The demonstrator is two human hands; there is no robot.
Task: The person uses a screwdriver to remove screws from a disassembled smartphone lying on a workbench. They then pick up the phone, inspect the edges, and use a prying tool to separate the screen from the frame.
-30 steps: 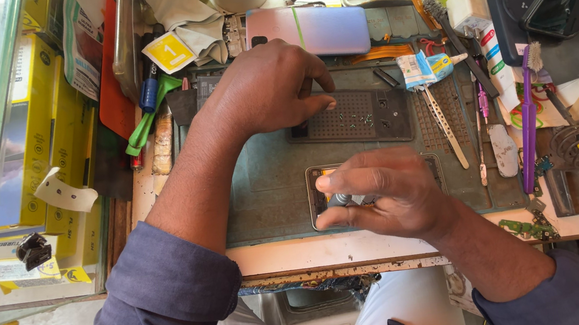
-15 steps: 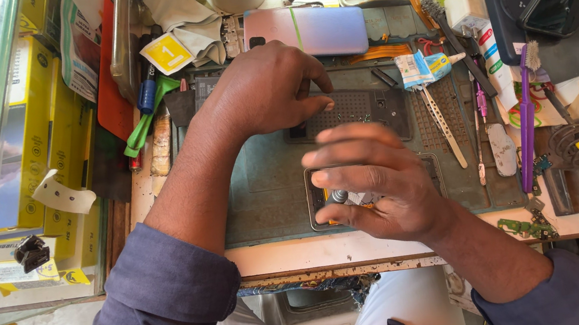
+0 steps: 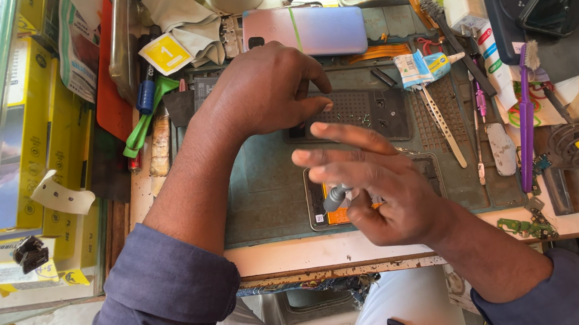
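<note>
Cluttered with tools, a repair bench carries a grey-green work mat [image 3: 264,196] with a ribbed, gridded surface. Near the mat's front edge lies an opened phone [image 3: 378,199], a dark rectangular frame with an orange patch inside. Over it, the right hand [image 3: 384,191] pinches a slim metal-tipped screwdriver [image 3: 334,197], index finger stretched out straight. Toward the mat's back edge, the left hand [image 3: 261,91] arches palm down, fingertips narrowly pinched on a perforated dark tray [image 3: 365,110]. Beside the mat's right edge lies a purple brush [image 3: 525,118].
</note>
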